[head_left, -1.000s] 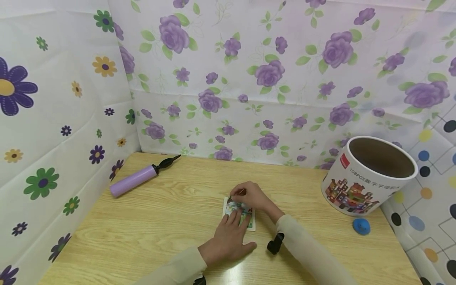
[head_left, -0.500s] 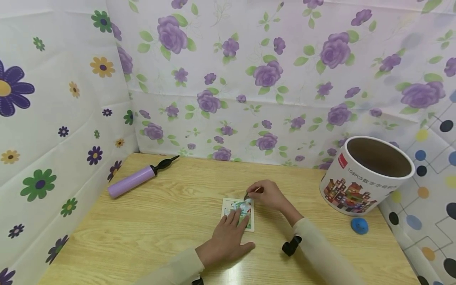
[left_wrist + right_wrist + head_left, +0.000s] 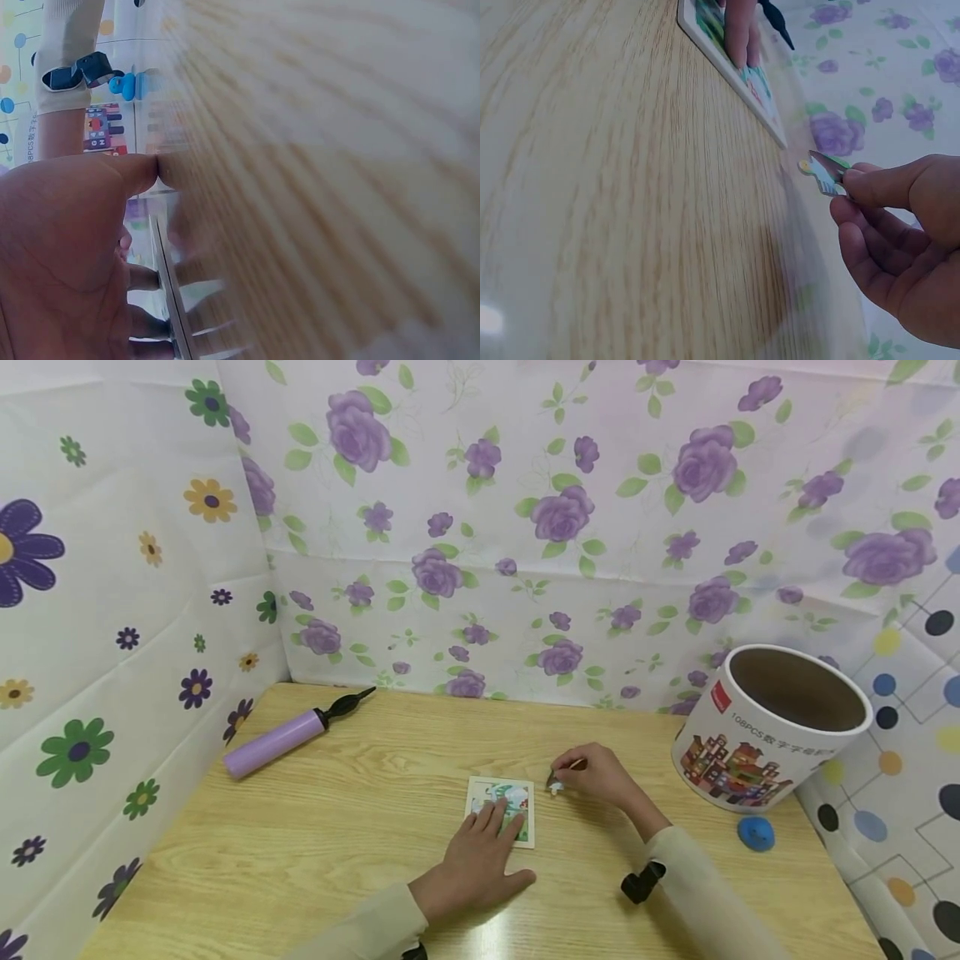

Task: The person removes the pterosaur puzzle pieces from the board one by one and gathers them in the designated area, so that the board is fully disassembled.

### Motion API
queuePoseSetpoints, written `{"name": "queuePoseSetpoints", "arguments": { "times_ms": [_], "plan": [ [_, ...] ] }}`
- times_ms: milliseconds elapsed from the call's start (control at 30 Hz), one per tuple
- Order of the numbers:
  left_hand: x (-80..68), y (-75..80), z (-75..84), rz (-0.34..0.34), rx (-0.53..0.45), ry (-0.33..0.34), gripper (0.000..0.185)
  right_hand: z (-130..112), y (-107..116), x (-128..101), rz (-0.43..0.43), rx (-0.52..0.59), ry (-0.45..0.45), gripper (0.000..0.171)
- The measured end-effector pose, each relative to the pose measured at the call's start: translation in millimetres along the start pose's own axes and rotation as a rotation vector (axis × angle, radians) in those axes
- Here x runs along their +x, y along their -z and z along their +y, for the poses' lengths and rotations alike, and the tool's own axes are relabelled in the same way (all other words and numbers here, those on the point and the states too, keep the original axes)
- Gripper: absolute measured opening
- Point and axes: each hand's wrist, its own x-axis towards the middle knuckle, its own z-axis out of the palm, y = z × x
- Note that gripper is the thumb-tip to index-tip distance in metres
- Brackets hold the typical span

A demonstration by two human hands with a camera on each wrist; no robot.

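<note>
A small picture puzzle [image 3: 522, 835] with a white frame lies on the table. My left hand [image 3: 483, 864] rests over its lower part, fingers extended and thumb spread out to the side; the left wrist view shows the palm [image 3: 60, 255] close up. To the right of the puzzle, my right hand [image 3: 596, 772] pinches a small jigsaw piece [image 3: 825, 178] between thumb and fingers. The piece is pale blue and white with a yellow spot. A dark pointed shape [image 3: 828, 163] shows beside it at the fingertips; I cannot tell what it is. The hand covers part of the piece.
A purple hand pump [image 3: 277, 743] with a black nozzle lies at the table's back left. At the right stands a large white tub [image 3: 750, 760] with printed blocks. Before it lies a small blue object [image 3: 756, 833]. Patterned cloths [image 3: 465, 527] hang around the table.
My right hand has moved right, from the puzzle's upper left across its top and off its right side, with the piece between its fingers. The left hand stays on the puzzle.
</note>
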Motion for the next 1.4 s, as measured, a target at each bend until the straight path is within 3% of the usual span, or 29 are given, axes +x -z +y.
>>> {"name": "queuePoseSetpoints", "arguments": {
  "times_ms": [567, 1400],
  "plan": [
    [-2.0, 0.9, 2.6, 0.018, 0.003, -0.008, 0.087, 16, -7, 1, -0.035, -0.051, -0.024, 0.009],
    [-1.6, -0.4, 4.0, 0.003, 0.004, -0.018, 0.086, 9, -8, 1, -0.009, -0.038, -0.076, 0.012]
  ]
}}
